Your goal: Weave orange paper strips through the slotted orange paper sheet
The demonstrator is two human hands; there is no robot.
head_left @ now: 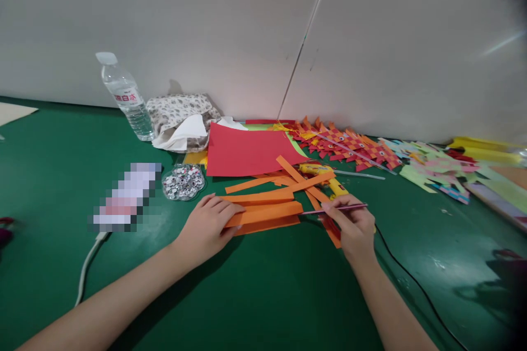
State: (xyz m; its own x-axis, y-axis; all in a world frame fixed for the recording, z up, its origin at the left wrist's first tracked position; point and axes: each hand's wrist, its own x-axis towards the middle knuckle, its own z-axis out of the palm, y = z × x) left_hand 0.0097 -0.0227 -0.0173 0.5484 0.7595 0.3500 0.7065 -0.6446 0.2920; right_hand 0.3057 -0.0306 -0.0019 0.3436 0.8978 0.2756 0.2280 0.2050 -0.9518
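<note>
My left hand (208,225) lies flat with fingers stretched out, pressing on the left end of a stack of orange paper strips (267,214) on the green table (263,296). My right hand (354,227) pinches a thin pink stick, perhaps a pen or pencil (335,209), its tip pointing left at the strips. More orange strips (296,178) lie crossed behind them. A red paper sheet (247,151) rests just beyond.
A water bottle (125,96), a patterned cloth pouch with tissue (181,120), a dish of googly eyes (183,182) and a blurred object (123,197) sit to the left. Woven paper fish (349,145), pastel ones (436,173), a glue gun (325,175) with its black cord (411,279) lie right. White boards stand behind.
</note>
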